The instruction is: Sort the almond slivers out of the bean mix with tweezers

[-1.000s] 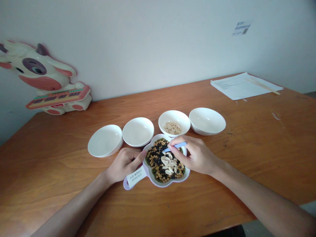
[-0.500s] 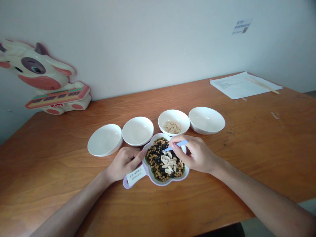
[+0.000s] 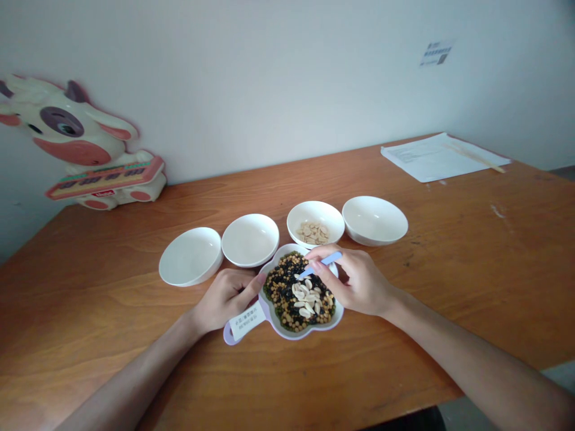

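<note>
My left hand [image 3: 230, 299] is closed on the side of a lilac-rimmed, paw-shaped bowl with a handle [image 3: 287, 336], its thumb over the rim beside the labelled handle. Inside lie black beans, yellow soybeans, green beans and a heap of large pale seeds [image 3: 308, 298]. My right hand [image 3: 353, 278] pinches small blue plastic tweezers [image 3: 331, 258] above the bowl. Their tip points down to the left, at a pale seed on the black beans; whether it grips the seed I cannot tell. Behind stands a white bowl [image 3: 338, 224] with similar pale seeds.
Two empty white bowls [image 3: 188, 257] [image 3: 251, 239] stand at the left of the row, and another white bowl [image 3: 375, 221] at its right end. A cow-shaped toy keyboard [image 3: 108, 179] sits at the back left. Paper sheets [image 3: 422, 161] with a thin stick lie at the back right.
The view has shifted very slightly. Both hands, the paw-shaped bowl and the tweezers keep nearly the same places.
</note>
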The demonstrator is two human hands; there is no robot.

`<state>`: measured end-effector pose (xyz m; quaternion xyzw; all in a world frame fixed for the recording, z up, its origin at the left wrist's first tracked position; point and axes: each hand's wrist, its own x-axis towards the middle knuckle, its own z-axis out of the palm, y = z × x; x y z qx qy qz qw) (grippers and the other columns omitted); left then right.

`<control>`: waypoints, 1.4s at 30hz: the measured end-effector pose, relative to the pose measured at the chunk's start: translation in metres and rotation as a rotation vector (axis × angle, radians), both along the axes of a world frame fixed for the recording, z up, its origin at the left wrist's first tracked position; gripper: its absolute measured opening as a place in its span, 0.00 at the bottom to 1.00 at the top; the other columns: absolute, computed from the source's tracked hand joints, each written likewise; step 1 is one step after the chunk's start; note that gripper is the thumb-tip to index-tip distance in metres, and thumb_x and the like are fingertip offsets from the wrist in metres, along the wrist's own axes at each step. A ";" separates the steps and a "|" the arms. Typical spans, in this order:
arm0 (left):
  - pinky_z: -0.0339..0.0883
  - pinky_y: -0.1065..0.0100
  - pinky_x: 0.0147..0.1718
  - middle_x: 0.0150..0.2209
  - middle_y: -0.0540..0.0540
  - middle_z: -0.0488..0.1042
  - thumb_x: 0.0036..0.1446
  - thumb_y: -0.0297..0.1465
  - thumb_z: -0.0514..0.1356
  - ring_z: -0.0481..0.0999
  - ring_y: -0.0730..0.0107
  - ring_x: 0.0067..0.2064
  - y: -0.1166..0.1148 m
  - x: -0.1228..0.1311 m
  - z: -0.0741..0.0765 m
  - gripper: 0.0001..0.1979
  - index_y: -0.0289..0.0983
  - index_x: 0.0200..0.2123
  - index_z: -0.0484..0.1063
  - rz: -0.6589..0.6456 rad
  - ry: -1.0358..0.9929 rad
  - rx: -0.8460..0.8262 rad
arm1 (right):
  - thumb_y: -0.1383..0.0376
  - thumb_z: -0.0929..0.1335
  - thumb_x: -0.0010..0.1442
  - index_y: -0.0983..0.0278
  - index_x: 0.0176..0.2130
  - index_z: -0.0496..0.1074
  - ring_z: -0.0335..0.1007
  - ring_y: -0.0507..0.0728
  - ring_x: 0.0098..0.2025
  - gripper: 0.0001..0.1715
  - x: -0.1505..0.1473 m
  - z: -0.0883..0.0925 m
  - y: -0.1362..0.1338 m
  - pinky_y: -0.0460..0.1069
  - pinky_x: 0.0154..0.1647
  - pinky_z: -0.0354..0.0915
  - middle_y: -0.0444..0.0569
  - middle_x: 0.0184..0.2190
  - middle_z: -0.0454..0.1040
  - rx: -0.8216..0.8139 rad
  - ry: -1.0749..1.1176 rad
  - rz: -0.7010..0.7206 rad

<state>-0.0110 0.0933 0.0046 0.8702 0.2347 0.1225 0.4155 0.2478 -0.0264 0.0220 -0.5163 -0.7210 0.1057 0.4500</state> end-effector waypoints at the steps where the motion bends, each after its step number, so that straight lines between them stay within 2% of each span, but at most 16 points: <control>1: 0.51 0.75 0.20 0.18 0.52 0.61 0.74 0.40 0.47 0.55 0.80 0.21 0.000 0.000 0.000 0.29 0.34 0.19 0.55 -0.001 -0.001 0.000 | 0.67 0.66 0.68 0.62 0.46 0.71 0.80 0.51 0.36 0.07 0.000 0.001 0.000 0.45 0.36 0.72 0.46 0.39 0.82 0.012 0.003 -0.002; 6: 0.51 0.75 0.21 0.18 0.52 0.62 0.74 0.39 0.47 0.56 0.80 0.21 0.000 0.000 0.001 0.29 0.34 0.19 0.56 -0.004 -0.007 0.006 | 0.68 0.67 0.67 0.62 0.44 0.72 0.78 0.50 0.31 0.05 0.000 0.006 -0.001 0.44 0.32 0.71 0.44 0.33 0.81 0.050 0.079 -0.064; 9: 0.51 0.75 0.20 0.18 0.52 0.62 0.74 0.40 0.47 0.56 0.80 0.21 0.000 0.000 0.002 0.29 0.34 0.19 0.56 0.000 -0.008 0.007 | 0.67 0.67 0.67 0.62 0.45 0.72 0.78 0.51 0.32 0.05 0.002 0.007 0.000 0.45 0.31 0.72 0.45 0.32 0.80 0.089 0.199 -0.124; 13: 0.51 0.76 0.20 0.18 0.51 0.62 0.74 0.40 0.47 0.56 0.80 0.21 -0.001 0.001 0.002 0.30 0.34 0.18 0.55 0.004 -0.012 0.007 | 0.65 0.66 0.69 0.62 0.45 0.71 0.78 0.52 0.30 0.05 0.006 0.010 0.004 0.46 0.31 0.73 0.45 0.31 0.78 0.145 0.387 -0.261; 17: 0.51 0.76 0.20 0.18 0.51 0.62 0.74 0.40 0.47 0.56 0.80 0.21 -0.001 0.001 0.002 0.30 0.34 0.18 0.55 0.008 -0.018 0.012 | 0.62 0.67 0.70 0.62 0.45 0.71 0.75 0.52 0.27 0.06 0.009 0.013 0.009 0.47 0.27 0.71 0.45 0.28 0.77 0.169 0.454 -0.372; 24: 0.52 0.75 0.20 0.18 0.51 0.62 0.74 0.40 0.46 0.56 0.80 0.21 -0.001 0.001 0.002 0.29 0.34 0.19 0.55 -0.004 -0.007 0.009 | 0.57 0.68 0.68 0.62 0.43 0.72 0.74 0.50 0.24 0.10 0.010 0.014 0.012 0.45 0.21 0.68 0.46 0.30 0.79 0.119 0.557 -0.376; 27: 0.51 0.75 0.20 0.18 0.52 0.61 0.74 0.39 0.46 0.55 0.80 0.21 -0.001 0.001 0.002 0.29 0.35 0.18 0.54 -0.007 -0.011 0.012 | 0.56 0.69 0.68 0.62 0.41 0.72 0.72 0.50 0.23 0.12 0.010 0.015 0.011 0.44 0.19 0.67 0.45 0.27 0.78 0.075 0.594 -0.371; 30: 0.51 0.75 0.20 0.18 0.52 0.60 0.74 0.39 0.47 0.55 0.80 0.21 -0.001 0.001 0.002 0.29 0.35 0.19 0.54 -0.007 -0.017 0.009 | 0.55 0.69 0.67 0.62 0.39 0.71 0.71 0.49 0.20 0.13 0.010 0.015 0.010 0.44 0.18 0.65 0.43 0.23 0.76 0.032 0.590 -0.324; 33: 0.51 0.75 0.20 0.18 0.52 0.60 0.74 0.39 0.47 0.55 0.80 0.21 -0.001 0.001 0.002 0.29 0.35 0.19 0.54 -0.007 -0.018 0.010 | 0.55 0.69 0.67 0.62 0.38 0.71 0.73 0.50 0.22 0.12 0.009 0.011 0.007 0.44 0.19 0.65 0.43 0.23 0.77 0.001 0.532 -0.256; 37: 0.51 0.75 0.21 0.18 0.52 0.60 0.74 0.39 0.47 0.55 0.80 0.21 -0.001 0.001 0.002 0.29 0.35 0.18 0.54 -0.006 -0.012 0.027 | 0.58 0.70 0.65 0.62 0.37 0.72 0.75 0.51 0.23 0.10 0.007 0.006 0.005 0.44 0.22 0.68 0.43 0.24 0.77 -0.011 0.373 -0.211; 42: 0.52 0.74 0.20 0.18 0.52 0.61 0.74 0.40 0.47 0.55 0.79 0.21 -0.002 0.002 0.004 0.30 0.35 0.18 0.56 0.004 -0.007 0.012 | 0.60 0.72 0.63 0.62 0.33 0.73 0.71 0.49 0.20 0.09 0.004 0.006 0.004 0.44 0.19 0.65 0.42 0.22 0.78 0.056 0.148 -0.200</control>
